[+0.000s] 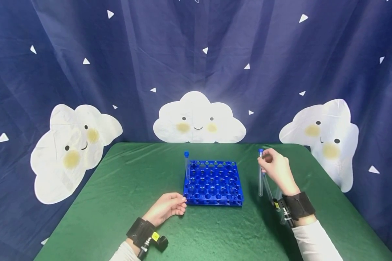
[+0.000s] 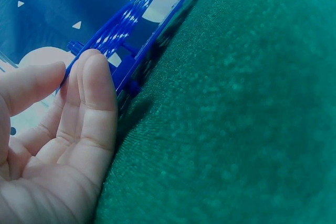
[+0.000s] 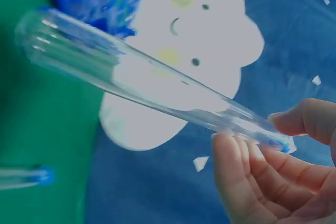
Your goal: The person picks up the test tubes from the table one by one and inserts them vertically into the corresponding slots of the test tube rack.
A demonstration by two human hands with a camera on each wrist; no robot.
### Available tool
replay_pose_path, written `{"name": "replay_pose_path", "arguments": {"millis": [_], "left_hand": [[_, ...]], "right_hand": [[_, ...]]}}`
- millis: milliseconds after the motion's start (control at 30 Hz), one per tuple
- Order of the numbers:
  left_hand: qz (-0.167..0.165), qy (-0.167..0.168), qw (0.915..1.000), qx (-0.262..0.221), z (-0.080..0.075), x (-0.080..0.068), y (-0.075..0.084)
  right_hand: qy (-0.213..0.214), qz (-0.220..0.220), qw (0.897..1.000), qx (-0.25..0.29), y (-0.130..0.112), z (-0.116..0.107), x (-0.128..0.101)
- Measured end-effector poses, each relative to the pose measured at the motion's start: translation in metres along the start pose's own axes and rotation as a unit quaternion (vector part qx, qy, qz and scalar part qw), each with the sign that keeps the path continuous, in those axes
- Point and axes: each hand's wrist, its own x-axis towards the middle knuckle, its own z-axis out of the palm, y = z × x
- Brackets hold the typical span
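A blue test tube rack [image 1: 213, 202] with rows of round holes stands on the table. My left hand [image 1: 168, 208] pinches its near left corner between thumb and fingers, as the left wrist view shows at the rack edge [image 2: 126, 72]. One clear test tube with a blue cap [image 1: 187, 167] stands in the rack's left side. To the right of the rack, my right hand [image 1: 277, 169] pinches another test tube [image 1: 260, 183] near its blue cap. That tube hangs upright, apart from the rack; the right wrist view shows its clear rounded bottom [image 3: 39, 38].
More clear tubes lie on the table under and beside the right forearm, one of them a tube [image 1: 268, 187] partly hidden by the wrist strap. The green tabletop [image 1: 134, 170] ends at a dark blue curtain [image 1: 196, 43] with cloud prints.
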Motion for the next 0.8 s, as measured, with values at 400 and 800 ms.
{"name": "replay_pose_path", "arguments": {"millis": [400,800], "left_hand": [[0.0,0.0,1.0,-0.002,-0.001,0.001,-0.001],[0.002,-0.005,1.0,-0.006,-0.001,0.0,-0.001]], "right_hand": [[0.086,-0.087,0.991,0.063,-0.054,0.017,0.01],[0.078,-0.107,0.979,0.153,-0.098,0.052,0.017]]}}
